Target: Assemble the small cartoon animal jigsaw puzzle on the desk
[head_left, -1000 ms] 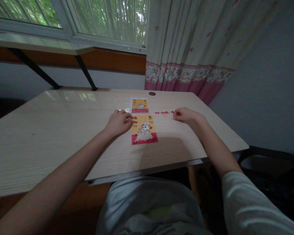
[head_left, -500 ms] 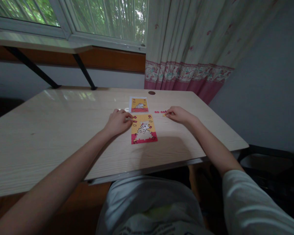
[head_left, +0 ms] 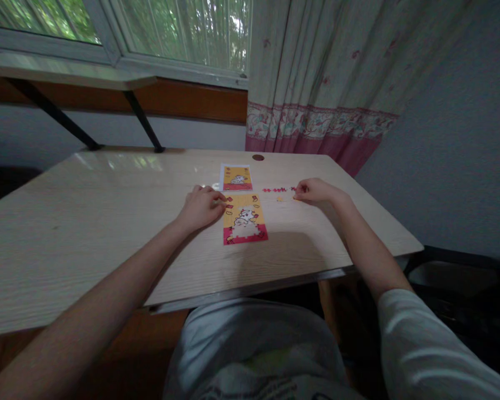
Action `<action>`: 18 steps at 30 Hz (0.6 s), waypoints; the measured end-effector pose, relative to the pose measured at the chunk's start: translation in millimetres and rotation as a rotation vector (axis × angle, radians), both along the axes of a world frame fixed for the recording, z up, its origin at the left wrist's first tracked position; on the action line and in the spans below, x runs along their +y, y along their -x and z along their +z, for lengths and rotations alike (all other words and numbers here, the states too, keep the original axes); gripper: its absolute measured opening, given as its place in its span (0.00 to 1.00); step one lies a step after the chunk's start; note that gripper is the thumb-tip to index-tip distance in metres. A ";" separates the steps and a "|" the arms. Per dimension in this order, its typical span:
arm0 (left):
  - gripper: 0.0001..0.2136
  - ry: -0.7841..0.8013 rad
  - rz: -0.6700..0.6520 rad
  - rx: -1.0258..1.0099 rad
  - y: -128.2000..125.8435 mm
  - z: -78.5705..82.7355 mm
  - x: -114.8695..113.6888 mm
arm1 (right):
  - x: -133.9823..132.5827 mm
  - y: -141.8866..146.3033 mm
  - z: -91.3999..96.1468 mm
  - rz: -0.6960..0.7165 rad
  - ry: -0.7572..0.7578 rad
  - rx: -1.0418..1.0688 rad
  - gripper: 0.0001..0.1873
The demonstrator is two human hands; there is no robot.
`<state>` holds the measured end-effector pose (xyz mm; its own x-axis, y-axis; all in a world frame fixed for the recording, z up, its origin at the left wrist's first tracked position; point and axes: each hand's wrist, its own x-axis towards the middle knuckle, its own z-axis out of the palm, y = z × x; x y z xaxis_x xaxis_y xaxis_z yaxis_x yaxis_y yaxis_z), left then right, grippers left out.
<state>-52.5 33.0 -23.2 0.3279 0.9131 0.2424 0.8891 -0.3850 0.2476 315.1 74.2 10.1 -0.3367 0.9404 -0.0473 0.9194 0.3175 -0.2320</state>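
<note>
A small jigsaw puzzle (head_left: 244, 221), yellow and red with a white cartoon animal, lies on the wooden table (head_left: 108, 222) in front of me. My left hand (head_left: 201, 206) rests curled against its upper left corner, fingertips pinched at the edge. Behind it lies a reference card (head_left: 236, 178) with the same picture. To the right runs a short row of loose red pieces (head_left: 275, 190), with one yellow piece (head_left: 279, 198) just below. My right hand (head_left: 314, 191) sits at the right end of that row, fingers pinched together on a piece I cannot make out.
A round cable hole (head_left: 258, 158) sits at the table's far edge. A flowered curtain (head_left: 316, 83) hangs behind, beside a window (head_left: 150, 33) with a sill shelf on black brackets. A grey wall stands to the right. My lap is below the table's near edge.
My right hand slid left to the yellow piece, then back right to the end of the row, leaving the yellow piece on the table. My left hand stayed put.
</note>
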 end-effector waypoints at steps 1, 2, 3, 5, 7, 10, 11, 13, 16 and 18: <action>0.16 -0.003 0.000 0.002 -0.1 0.0 -0.1 | 1.4 -1.4 -1.1 0.010 0.033 -0.009 0.12; 0.17 -0.005 0.000 0.003 -0.2 0.1 -0.3 | 2.6 -2.2 -1.9 0.026 0.066 -0.016 0.12; 0.17 -0.004 0.000 0.004 -0.4 0.3 -0.5 | 3.3 -2.3 -2.3 0.042 0.095 -0.018 0.12; 0.17 0.000 0.002 0.004 -0.8 0.7 -1.0 | 3.7 -1.4 -2.5 0.066 0.134 -0.005 0.09; 0.17 0.005 0.007 0.004 -1.2 1.3 -1.5 | 3.1 0.0 -2.6 0.083 0.148 0.022 0.08; 0.16 0.005 0.015 0.002 -1.5 1.8 -2.0 | 2.0 2.2 -4.1 0.100 0.144 0.079 0.08; 0.16 0.004 0.016 0.000 -1.5 1.8 -2.0 | 1.8 2.8 -5.0 0.104 0.149 0.102 0.08; 0.16 -0.001 0.015 0.000 -1.5 1.7 -1.7 | 2.1 4.0 -7.0 0.113 0.173 0.145 0.08; 0.16 -0.013 0.008 0.010 -1.7 1.9 -1.5 | 3.3 4.9 -9.4 0.127 0.220 0.187 0.08; 0.16 -0.010 0.006 0.015 -2.0 2.4 -1.8 | 4.5 4.7 -10.5 0.140 0.246 0.208 0.08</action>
